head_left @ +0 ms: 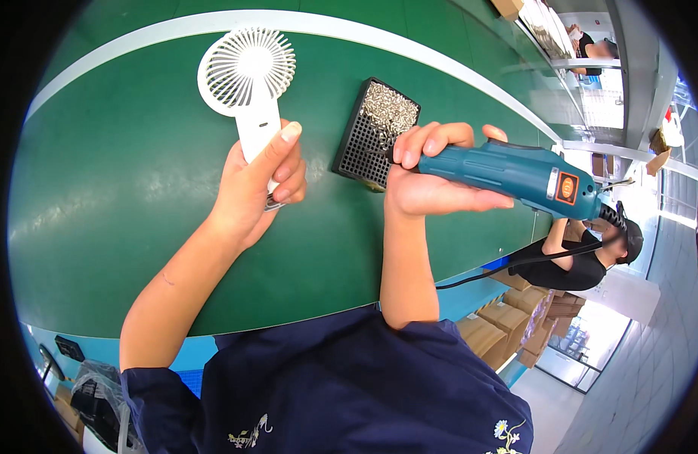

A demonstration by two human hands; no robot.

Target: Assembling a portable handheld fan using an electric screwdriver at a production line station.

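Over table, screwdriver (508, 172) lies crosswise.

the scene was bright and evenly lit. soft glare streaked the green table (99, 189), and daylight from the windows (602, 106) at the right was blown out white. fisheye distortion bent the table's white edge stripe (409, 47) into a curve, and black vignetting framed the corners. the foreground stayed sharp.

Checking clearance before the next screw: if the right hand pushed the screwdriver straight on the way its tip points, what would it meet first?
Probably the black screw tray. The right hand holds the teal electric screwdriver with its tip end aimed left at the tray's near side; the tip is hidden behind the fingers, so depth is unclear.
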